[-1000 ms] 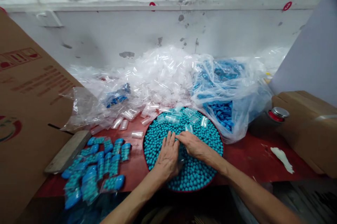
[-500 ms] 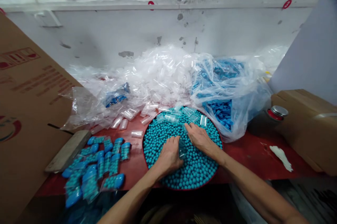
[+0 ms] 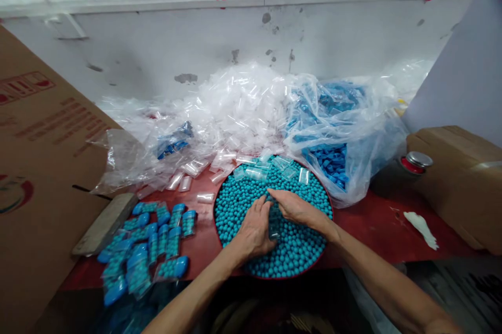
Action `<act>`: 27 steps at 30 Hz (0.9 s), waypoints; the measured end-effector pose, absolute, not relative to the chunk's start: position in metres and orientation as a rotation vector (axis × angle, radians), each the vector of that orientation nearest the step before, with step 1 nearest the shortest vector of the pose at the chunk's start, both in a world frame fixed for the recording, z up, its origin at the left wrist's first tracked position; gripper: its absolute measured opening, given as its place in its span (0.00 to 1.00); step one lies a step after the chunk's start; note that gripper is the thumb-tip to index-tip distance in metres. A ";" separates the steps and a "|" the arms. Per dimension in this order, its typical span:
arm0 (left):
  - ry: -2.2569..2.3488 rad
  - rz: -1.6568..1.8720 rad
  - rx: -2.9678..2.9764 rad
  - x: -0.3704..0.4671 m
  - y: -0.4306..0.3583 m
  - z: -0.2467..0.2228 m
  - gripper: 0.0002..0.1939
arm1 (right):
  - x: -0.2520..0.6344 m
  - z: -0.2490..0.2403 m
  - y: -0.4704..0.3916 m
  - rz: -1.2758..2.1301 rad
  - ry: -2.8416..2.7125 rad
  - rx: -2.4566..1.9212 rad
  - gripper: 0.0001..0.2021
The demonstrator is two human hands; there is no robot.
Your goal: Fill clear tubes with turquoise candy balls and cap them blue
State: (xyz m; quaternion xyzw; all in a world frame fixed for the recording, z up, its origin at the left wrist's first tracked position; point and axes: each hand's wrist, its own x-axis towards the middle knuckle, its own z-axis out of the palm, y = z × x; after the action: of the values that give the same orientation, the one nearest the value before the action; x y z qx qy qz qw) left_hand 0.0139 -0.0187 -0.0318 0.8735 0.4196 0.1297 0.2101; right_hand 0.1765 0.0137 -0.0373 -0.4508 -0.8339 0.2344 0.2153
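Well, left hand point(image 3: 253, 232) holds container point(image 3: 274, 226); right hand point(image 3: 295, 208) beside.

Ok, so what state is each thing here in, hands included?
Left hand: closed around clear sleeve
Right hand: fingers bent, near that sleeve's top
Turquoise balls: loose, filling round tray
Blue-capped packets: filled, grouped
Spare sleeves: loose, heaped
Plastic bag: crumpled
Flask: lid on

Beads point(image 3: 292, 253) fill a tray point(image 3: 214, 215) at the table's point(image 3: 364, 237) front, with loose tubes point(image 3: 304, 175) on them. A heap of tubes point(image 3: 243, 106) lies behind, a plastic bag point(image 3: 376, 153) of caps point(image 3: 332, 165) on its right. Bead-filled tubes point(image 3: 173, 244) lie left of the tray.
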 end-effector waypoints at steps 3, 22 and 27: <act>1.222 0.315 2.356 0.018 -0.017 -0.023 0.46 | 0.172 -0.035 0.008 0.577 -2.105 -1.333 0.22; 1.505 0.645 2.357 0.001 -0.024 -0.016 0.44 | 0.167 -0.023 -0.033 0.520 -1.915 -1.143 0.10; 1.631 0.547 2.299 -0.038 -0.013 -0.011 0.42 | 0.155 -0.021 -0.053 0.346 -2.692 -0.731 0.10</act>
State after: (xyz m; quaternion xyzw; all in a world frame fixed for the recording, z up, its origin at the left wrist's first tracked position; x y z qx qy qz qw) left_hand -0.0382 -0.0133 -0.0112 0.7934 0.5629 0.1887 0.1344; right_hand 0.1546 -0.0530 -0.0213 -0.2566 -0.9447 0.1212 0.1645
